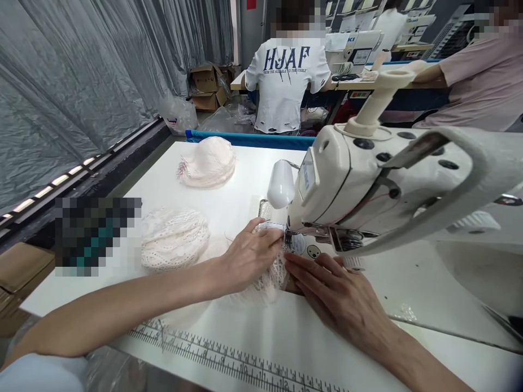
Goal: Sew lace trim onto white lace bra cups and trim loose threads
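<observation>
Pale pink lace fabric (265, 286) lies bunched under the needle area of a white sewing machine (327, 179). My left hand (255, 250) is closed on the lace, its fingertips close to the presser foot (288, 238). From the right, my right hand (339, 296) grips the lace's edge between its fingertips, just in front of the needle; its thumb is mostly hidden. A gathered lace piece (175, 239) rests left of my left forearm, and another pale pink fabric bundle (207, 162) with loose threads sits farther back.
A printed ruler (241, 362) runs along the table's front edge. Behind the blue bar (253, 140), a person in a white shirt (286, 81) sits at another machine; a pink sleeve (482, 65) shows at right. Cardboard boxes (208, 87) stand by the grey curtain (102, 71).
</observation>
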